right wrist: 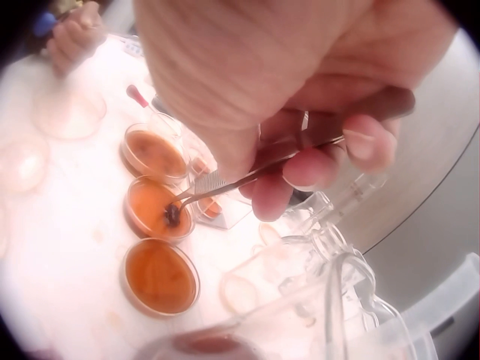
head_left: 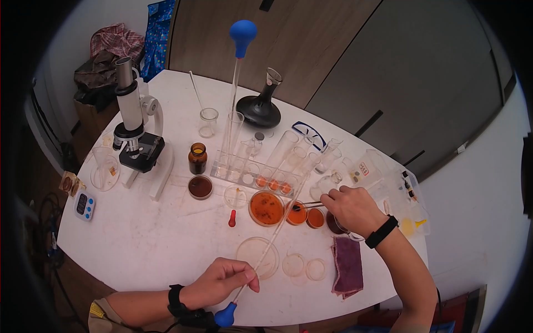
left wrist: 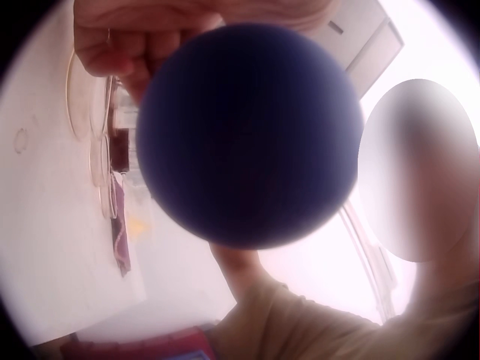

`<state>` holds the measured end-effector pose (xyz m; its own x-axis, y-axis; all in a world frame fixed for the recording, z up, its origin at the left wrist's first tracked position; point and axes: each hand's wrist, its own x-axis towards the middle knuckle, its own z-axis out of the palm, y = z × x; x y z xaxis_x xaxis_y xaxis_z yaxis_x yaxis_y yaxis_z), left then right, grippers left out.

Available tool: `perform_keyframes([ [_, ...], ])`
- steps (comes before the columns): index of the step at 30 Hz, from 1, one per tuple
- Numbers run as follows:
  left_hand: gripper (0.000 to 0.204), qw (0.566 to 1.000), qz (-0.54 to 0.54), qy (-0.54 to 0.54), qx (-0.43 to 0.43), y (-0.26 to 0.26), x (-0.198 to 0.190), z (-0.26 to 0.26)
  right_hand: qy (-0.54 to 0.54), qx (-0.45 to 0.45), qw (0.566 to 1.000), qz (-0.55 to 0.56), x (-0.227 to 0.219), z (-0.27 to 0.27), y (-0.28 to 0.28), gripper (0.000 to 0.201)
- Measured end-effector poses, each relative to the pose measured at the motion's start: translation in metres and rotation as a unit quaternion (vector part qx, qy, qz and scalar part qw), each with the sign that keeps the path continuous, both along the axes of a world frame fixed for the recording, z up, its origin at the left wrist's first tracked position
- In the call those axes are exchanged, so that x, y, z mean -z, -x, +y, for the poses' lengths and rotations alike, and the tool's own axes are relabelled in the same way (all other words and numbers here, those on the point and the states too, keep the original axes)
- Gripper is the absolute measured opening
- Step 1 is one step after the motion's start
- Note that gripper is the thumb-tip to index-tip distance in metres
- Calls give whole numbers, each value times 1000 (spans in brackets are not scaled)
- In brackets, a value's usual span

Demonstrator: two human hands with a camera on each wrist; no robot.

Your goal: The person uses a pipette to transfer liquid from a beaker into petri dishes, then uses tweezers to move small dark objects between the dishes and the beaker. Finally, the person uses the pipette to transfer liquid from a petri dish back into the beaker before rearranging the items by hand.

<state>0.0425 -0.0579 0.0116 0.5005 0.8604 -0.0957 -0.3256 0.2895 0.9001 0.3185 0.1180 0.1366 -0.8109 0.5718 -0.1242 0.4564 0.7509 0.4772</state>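
Note:
My left hand [head_left: 222, 282] pinches a long glass pipette [head_left: 273, 238] near its blue rubber bulb [head_left: 225, 315]. The pipette slants up and away across the table, and in the left wrist view the bulb [left wrist: 251, 135] covers much of the scene. With my right hand [head_left: 356, 211] I hold metal tweezers [right wrist: 244, 180], tips pointing down-left. A small dark clump [right wrist: 173, 216] sits at the tips, over a small dish of orange liquid [right wrist: 140, 202]. On either side of it are a larger orange dish [head_left: 265, 207] with dark specks and another small orange dish [head_left: 316, 218].
Behind the dishes stands a clear rack [head_left: 250, 178] with tubes. A microscope [head_left: 133, 122], brown bottle [head_left: 197, 158], dark decanter [head_left: 260, 111] and second bulb pipette [head_left: 236, 83] are farther back. Empty petri dishes [head_left: 294, 265] and a purple cloth [head_left: 347, 265] lie in front.

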Motion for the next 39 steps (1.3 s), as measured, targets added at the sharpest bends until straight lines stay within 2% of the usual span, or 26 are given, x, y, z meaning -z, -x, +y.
perform_keyframes([
  [11, 29, 1000, 6, -6, 0, -1, 0, 0, 3, 11, 1000, 16, -25, -13, -4, 14],
  [13, 28, 1000, 3, -5, -2, -1, 0, -1, -9, 39, 999, 19, -32, -17, -4, 16],
  [16, 28, 1000, 8, -11, -6, -1, -2, -1, -9, 35, 998, 54, -28, -22, -7, 14],
  [20, 28, 1000, 4, -9, -8, 0, 0, 0, -9, 26, 999, 32, -16, -25, -11, 14],
  [23, 28, 1000, 18, -12, -4, -1, -1, -1, -18, 49, 997, 60, -13, -32, -8, 13],
  [26, 28, 1000, 25, -6, -9, -1, -1, 0, -10, 28, 998, 53, -1, -36, -9, 13],
  [28, 29, 999, 33, -13, -12, -1, -1, 0, -6, 70, 992, 103, -20, -41, -5, 13],
  [32, 30, 999, 40, -13, -10, -2, -1, 0, -19, 81, 990, 114, -37, -45, -22, 10],
  [36, 29, 998, 58, -24, -17, -1, 1, 0, -80, 121, 977, 158, -58, -54, -44, 7],
  [39, 29, 998, 59, -22, -21, -1, 1, 0, -136, 105, 944, 282, -73, -55, -66, 6],
])
